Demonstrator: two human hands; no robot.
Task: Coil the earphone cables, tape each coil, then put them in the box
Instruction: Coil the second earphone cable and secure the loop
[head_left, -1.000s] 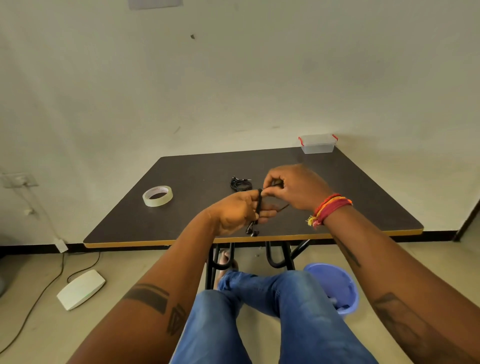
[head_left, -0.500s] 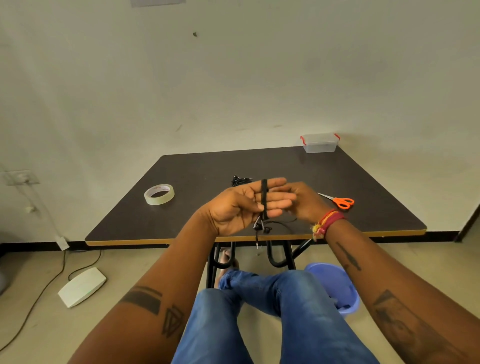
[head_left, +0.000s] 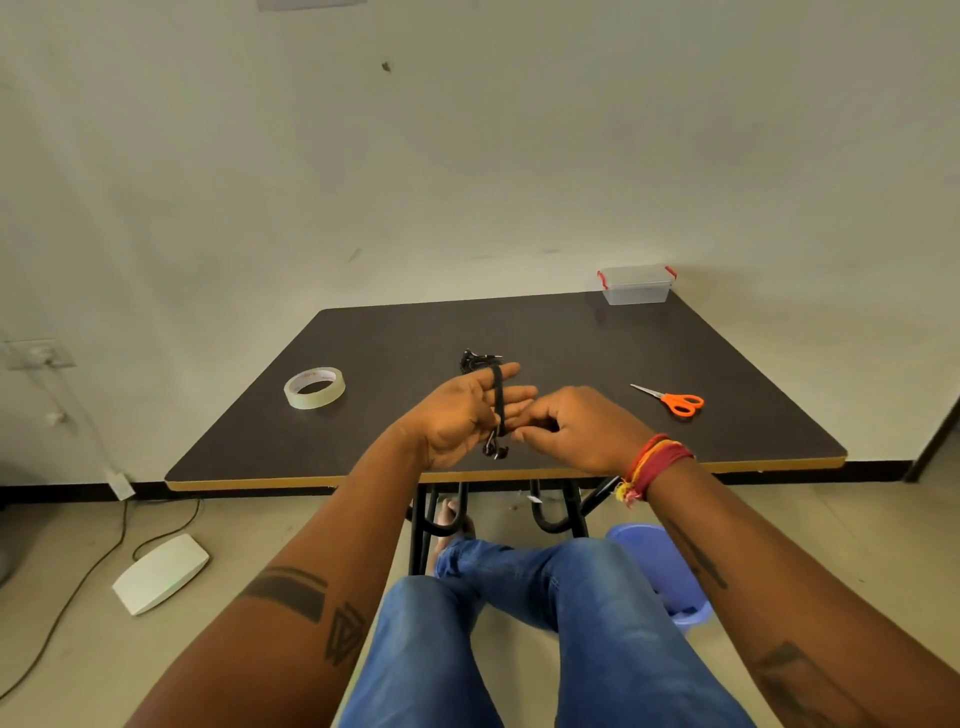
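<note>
A black earphone cable (head_left: 498, 400) is wound round the straight, spread fingers of my left hand (head_left: 462, 415), held above the near half of the dark table (head_left: 571, 343). Its earbuds (head_left: 492, 450) dangle below the palm. My right hand (head_left: 571, 428) is curled just right of the left fingertips and pinches the cable's free end. A second black earphone bundle (head_left: 475, 357) lies on the table just behind my left hand. The roll of clear tape (head_left: 314, 387) lies at the left. A clear box (head_left: 636, 285) with red clips stands at the far right corner.
Orange-handled scissors (head_left: 675, 401) lie on the table to the right of my hands. My knees in jeans (head_left: 545, 623) are in front of the table edge. A blue bucket (head_left: 660, 566) stands under the table. A white pedal (head_left: 161, 571) and cords lie on the floor at left.
My left fingers have straightened out from a curled grip, with the cable now looped round them. My right hand circled the left and came down to its right side, uncovering the scissors.
</note>
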